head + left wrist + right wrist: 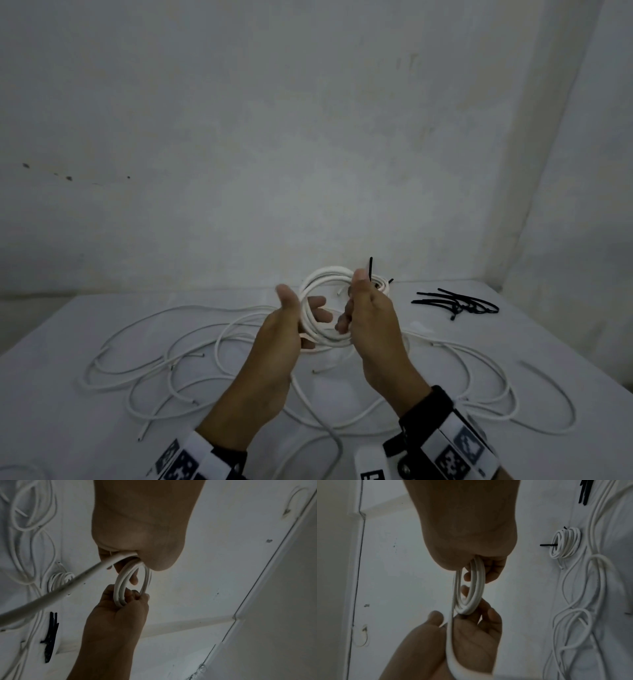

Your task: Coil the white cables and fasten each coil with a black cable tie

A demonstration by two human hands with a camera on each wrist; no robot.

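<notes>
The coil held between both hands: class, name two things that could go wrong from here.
1. The coil has no tie yet; if the right hand or left hand loosens, its loops may spring apart.
2. Its tail runs down into the loose cables and might snag there.

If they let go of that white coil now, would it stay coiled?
Probably not. The coil has no tie, and both the left hand and right hand grip it. Loose cables lie in wide springy curves, so it would likely spread open.

Black wrist straps point(426, 407), white marker-patterned camera mounts point(459, 448)
</notes>
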